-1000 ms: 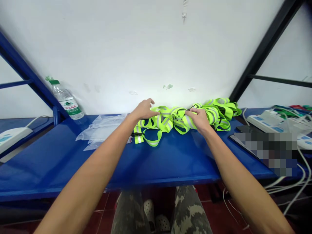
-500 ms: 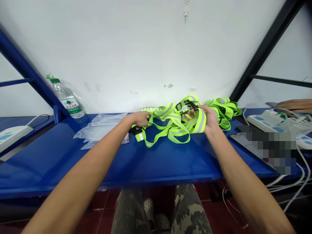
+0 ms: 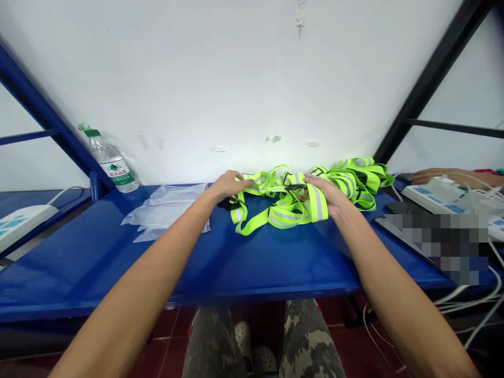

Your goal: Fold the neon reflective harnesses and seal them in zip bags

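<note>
A tangled bundle of neon yellow-green reflective safety straps [image 3: 280,216] with silver stripes lies on the blue table [image 3: 79,268]. My left hand [image 3: 228,185] rests palm down at the bundle's left end, fingers on a strap, close to a black plastic buckle [image 3: 225,203]. My right hand [image 3: 326,197] lies flat across the bundle's middle, fingers stretched over a silver-striped band. Other black buckles show among the loops, partly hidden.
A clear water bottle [image 3: 112,163] and flat clear plastic bags [image 3: 167,212] stand left of the bundle. To the right are a white power strip [image 3: 437,194], a dark tablet [image 3: 397,223] and a co-worker's hand [image 3: 444,176]. White cables hang below.
My hands have come down from lifting the straps and now lie flat on them. The bundle sits lower and tighter. A co-worker's hand has moved left over the power strip.
</note>
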Motion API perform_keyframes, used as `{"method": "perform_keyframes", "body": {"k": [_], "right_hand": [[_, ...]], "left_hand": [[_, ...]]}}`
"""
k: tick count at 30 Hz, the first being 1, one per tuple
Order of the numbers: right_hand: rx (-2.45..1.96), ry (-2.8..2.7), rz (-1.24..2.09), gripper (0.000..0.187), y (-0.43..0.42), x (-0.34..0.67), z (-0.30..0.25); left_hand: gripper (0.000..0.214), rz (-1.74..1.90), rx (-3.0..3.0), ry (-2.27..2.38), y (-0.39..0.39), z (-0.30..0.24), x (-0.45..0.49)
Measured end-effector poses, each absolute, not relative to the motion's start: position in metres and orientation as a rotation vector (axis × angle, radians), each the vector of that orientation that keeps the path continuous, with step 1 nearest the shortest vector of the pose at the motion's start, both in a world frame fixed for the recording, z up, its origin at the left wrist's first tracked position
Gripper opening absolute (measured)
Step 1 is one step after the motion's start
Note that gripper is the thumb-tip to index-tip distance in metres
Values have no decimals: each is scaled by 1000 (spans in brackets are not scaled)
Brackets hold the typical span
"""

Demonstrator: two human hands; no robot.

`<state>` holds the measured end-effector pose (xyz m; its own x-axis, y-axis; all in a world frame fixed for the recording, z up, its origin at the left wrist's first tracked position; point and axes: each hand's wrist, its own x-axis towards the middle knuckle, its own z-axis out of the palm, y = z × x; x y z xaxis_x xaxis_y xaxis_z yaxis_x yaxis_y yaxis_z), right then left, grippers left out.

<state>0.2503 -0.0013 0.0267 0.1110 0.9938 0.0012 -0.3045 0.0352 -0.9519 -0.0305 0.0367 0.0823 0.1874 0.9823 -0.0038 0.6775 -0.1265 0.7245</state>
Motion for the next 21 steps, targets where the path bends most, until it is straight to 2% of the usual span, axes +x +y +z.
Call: {"method": "perform_keyframes", "body": {"k": [2, 4, 7, 10, 14, 17, 18, 21], "right_hand": [[-1103, -839, 1354, 26, -3, 247, 27], [-1117, -850, 1423, 23, -7, 242, 29], [-1066, -918, 1464, 19, -14, 234, 32], [-990, -1042, 1491, 31, -19, 228, 34], [-985, -1199, 1488, 51, -18, 227, 34], [-1073, -1146, 1386, 54, -13, 230, 34], [-1097, -1099, 1342, 49, -12, 232, 34], [-1077, -1031, 1305, 35, -12, 232, 32]], "left_hand": [[63, 499, 2001, 1512, 29, 80, -29], [69, 520, 2153, 1442, 20, 78, -24], [59, 822, 2273, 1154, 3, 74, -8], [54, 969, 2236, 875, -12, 67, 10], [19, 1122, 2204, 904, -16, 61, 22], [16, 1106, 2156, 904, -12, 64, 21], [19, 1063, 2094, 894, -12, 65, 21], [50, 936, 1802, 857, -16, 68, 23]]}}
